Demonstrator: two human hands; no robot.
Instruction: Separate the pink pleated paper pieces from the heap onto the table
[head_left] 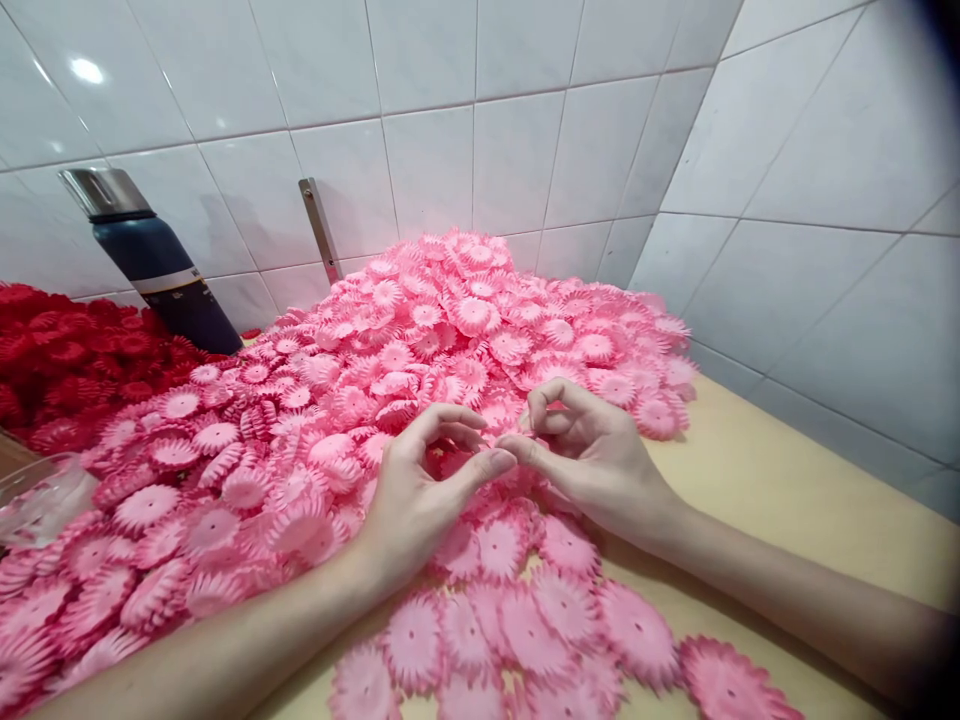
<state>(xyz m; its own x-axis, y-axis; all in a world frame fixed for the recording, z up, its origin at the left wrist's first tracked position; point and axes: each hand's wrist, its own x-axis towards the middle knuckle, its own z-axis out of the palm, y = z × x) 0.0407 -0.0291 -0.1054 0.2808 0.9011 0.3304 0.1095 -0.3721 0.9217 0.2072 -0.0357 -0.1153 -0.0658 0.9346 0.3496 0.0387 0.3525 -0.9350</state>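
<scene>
My left hand (431,480) and my right hand (596,460) meet above a big heap of pink flower-shaped petal discs (472,315). Thumbs and fingertips are closed in pinches, almost touching each other. Whatever lies between them is too small and too hidden to make out, against the pink behind. Each disc has a fringed edge, and many show a small hole in the middle. Below my hands, flatter pink discs (532,630) overlap on the table, and a darker-edged disc (731,680) lies nearer my right forearm.
Red petal discs (67,350) are piled at the left. A dark blue bottle (169,265) with a steel cap leans there. Behind the heap, a metal strip (319,230) stands against the tiled wall (427,160). A clear plastic container (45,495) sits at the left edge of the yellowish table (757,480).
</scene>
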